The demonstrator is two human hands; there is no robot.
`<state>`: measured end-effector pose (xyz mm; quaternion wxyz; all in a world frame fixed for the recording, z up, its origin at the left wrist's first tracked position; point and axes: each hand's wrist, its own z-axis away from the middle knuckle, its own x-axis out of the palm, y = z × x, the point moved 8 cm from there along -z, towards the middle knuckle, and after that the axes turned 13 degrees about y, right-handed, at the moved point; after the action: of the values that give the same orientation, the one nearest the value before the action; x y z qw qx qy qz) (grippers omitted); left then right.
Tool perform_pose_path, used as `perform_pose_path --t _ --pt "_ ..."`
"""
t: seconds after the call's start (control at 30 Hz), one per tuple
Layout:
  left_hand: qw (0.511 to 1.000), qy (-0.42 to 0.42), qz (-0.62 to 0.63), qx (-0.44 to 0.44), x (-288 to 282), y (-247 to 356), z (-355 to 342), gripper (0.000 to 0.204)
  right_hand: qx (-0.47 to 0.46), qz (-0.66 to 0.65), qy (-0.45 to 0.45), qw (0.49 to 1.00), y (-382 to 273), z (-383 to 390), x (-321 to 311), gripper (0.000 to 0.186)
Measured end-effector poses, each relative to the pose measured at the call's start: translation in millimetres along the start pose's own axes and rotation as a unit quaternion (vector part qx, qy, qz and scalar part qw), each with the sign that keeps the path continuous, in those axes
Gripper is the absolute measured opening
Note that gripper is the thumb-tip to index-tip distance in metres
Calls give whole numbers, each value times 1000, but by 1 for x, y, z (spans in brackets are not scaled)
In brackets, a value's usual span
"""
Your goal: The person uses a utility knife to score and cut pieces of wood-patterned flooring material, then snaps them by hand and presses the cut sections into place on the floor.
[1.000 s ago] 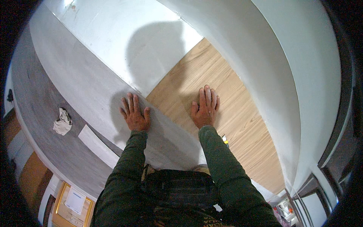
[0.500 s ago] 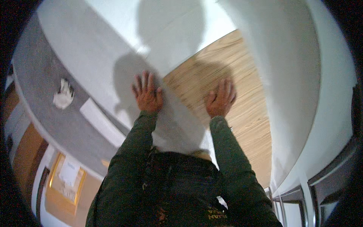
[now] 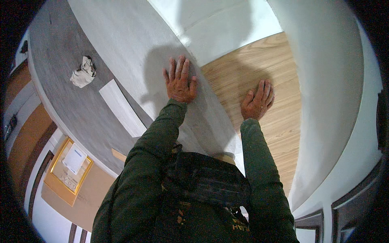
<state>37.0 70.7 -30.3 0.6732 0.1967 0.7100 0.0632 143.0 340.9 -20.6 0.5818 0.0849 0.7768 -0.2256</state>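
Two bare hands lie flat either side of a seam, apparently pressing or steadying.

The tan wood-grain sheet (image 3: pixel 283 117) lies between the long pale grey panel (image 3: pixel 121 40) and a curved white wall (image 3: pixel 328 93), its far edge against a smooth white surface (image 3: pixel 214 32). The right hand (image 3: pixel 258 100) rests on the sheet, in from that far edge, fingers close together, thumb apart; the left hand (image 3: pixel 180 83) rests on the panel near its right edge, fingers spread. Neither grips anything. The step in hand looks like palm pressure along the seam; the next move calls for even weight and an unshifted sheet edge.
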Motion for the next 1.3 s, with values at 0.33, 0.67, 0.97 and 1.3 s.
perform_pose_path --t 0.33,0.67,0.97,1.3 --pt "993 -49 0 107 23 94 -19 80 7 -132 55 990 8 -9 -31 51" --pt "974 -39 -158 157 28 75 -54 93 246 -7 36 969 95 206 -134 64" --pt "969 -226 -94 41 24 121 -47 66 292 -7 -36 956 159 274 -133 60" --pt "740 -404 481 -240 -34 128 23 47 412 -426 58 803 121 284 -162 45"
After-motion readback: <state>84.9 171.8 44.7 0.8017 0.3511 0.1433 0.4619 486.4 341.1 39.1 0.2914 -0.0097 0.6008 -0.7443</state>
